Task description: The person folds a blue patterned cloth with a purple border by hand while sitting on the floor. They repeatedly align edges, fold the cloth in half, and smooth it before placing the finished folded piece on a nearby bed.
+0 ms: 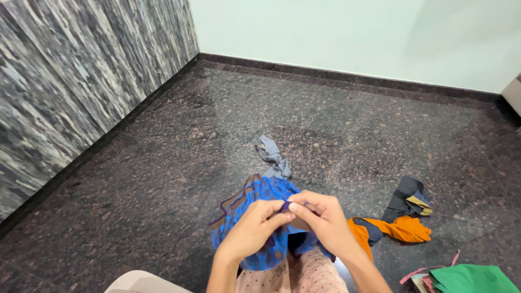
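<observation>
Over the floor point(163, 163), left hand point(252, 228) and right hand point(323, 220) pinch blue cloth point(255, 198).

Blue patterned cloth point(255, 209): bright blue fabric with a darker printed motif and a striped border in brown and purple along its left edge. Condition crumpled and bunched, not laid flat. It is raised off the dark speckled stone floor point(163, 163), its lower part draping down toward that floor, its upper edge gathered to a pinched point. A small dark purple portion of the cloth shows at that pinched point. The far side of the cloth is hidden.
</observation>
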